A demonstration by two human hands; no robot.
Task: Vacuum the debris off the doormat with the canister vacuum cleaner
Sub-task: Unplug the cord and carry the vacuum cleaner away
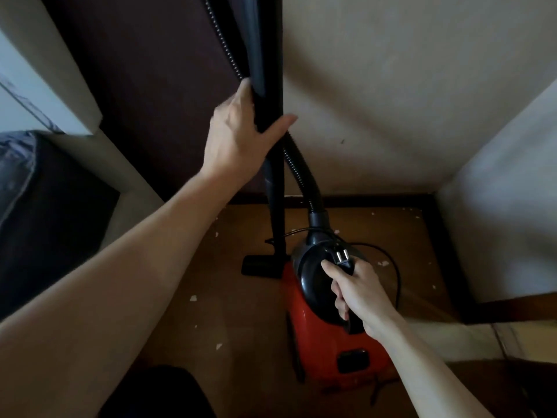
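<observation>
A red and black canister vacuum (307,336) stands on the brown doormat (247,312). My right hand (358,297) grips its black carry handle together with the power plug (343,259), whose prongs point up. A black cord (391,267) loops to the right of the canister. My left hand (238,137) holds the upright black wand (265,55), thumb on one side and fingers on the other. The ribbed hose (301,173) curves from the wand down into the canister. The floor nozzle (260,265) rests on the mat behind the canister. Small white scraps (193,298) lie scattered over the mat.
A dark brown door (150,86) stands behind the wand on the left. A beige wall (407,101) closes the back, and a pale wall (512,206) bounds the right. A dark bag-like object (45,221) sits at the left. A dark skirting strip (376,200) edges the mat.
</observation>
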